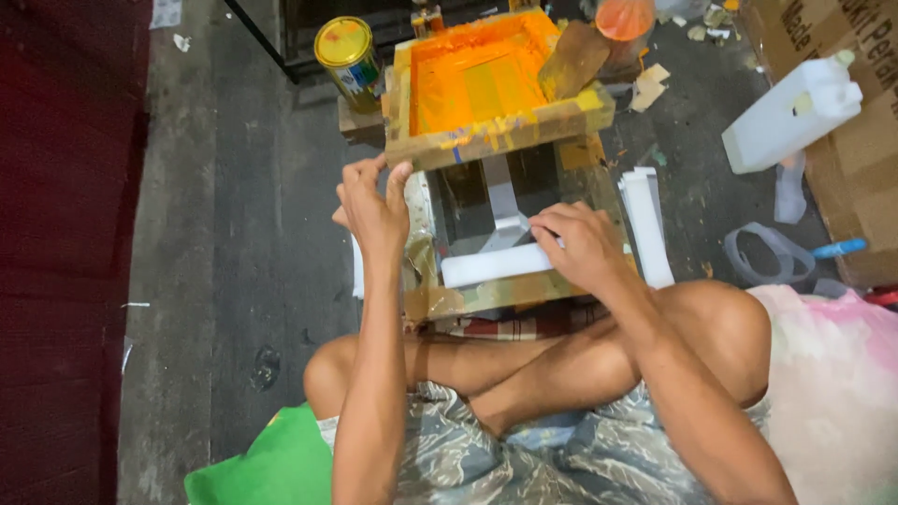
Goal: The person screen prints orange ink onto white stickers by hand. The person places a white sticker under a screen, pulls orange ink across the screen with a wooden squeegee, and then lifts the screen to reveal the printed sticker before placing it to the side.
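Note:
A wooden printing frame point(496, 136) with an orange-inked screen is tilted up over a small wooden printing base point(486, 297). My left hand point(372, 208) grips the frame's near left corner and holds it raised. My right hand point(582, 245) rests on a white strip point(486, 266) that lies across the base under the frame. A wooden squeegee point(572, 58) leans inside the frame at its far right. I sit cross-legged on the floor right behind the base.
A yellow-lidded tin point(346, 51) stands left of the frame. A stack of white strips point(645, 224) lies right of the base. A white plastic jug point(790, 112), a cardboard box point(856, 150) and clear plastic scraps point(767, 254) lie at the right. A green cloth point(271, 468) is bottom left.

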